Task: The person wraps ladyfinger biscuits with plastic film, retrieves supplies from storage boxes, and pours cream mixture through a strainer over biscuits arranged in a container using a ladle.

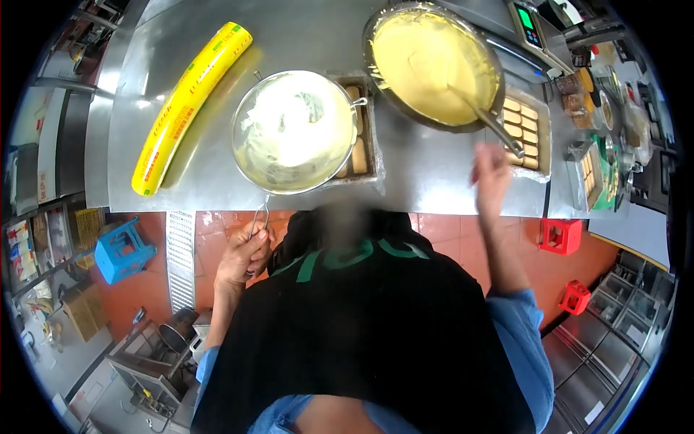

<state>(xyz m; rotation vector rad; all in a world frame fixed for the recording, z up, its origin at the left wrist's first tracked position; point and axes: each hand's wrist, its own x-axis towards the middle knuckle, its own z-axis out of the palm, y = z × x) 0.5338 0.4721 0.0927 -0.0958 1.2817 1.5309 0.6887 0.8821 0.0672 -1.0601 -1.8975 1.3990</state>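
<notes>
Just off the near edge of the counter (426, 170), the left hand (246, 257) is closed around the wire handle (262, 213) of a round strainer (278, 181). White cream (296, 126) fills much of the strainer, which overlaps the left tray (374, 145) in this overhead view; whether it rests on that tray or hangs above it, I cannot tell. Finger-shaped biscuits (359, 155) show in the uncovered part of the tray.

Over the counter's edge farther right, the right hand (491, 177) is blurred, its fingers right by the end of a long-handled utensil (499, 134); I cannot tell how far they are open or whether they touch it. The utensil leans out of a large dark bowl (426, 124) of pale yellow batter (419, 65). Beside the bowl, the right tray (543, 148) holds rows of similar biscuits.

A yellow roll (189, 108) lies slantwise left of the strainer, and a scale (535, 36) with a green display stands beyond the right tray.
</notes>
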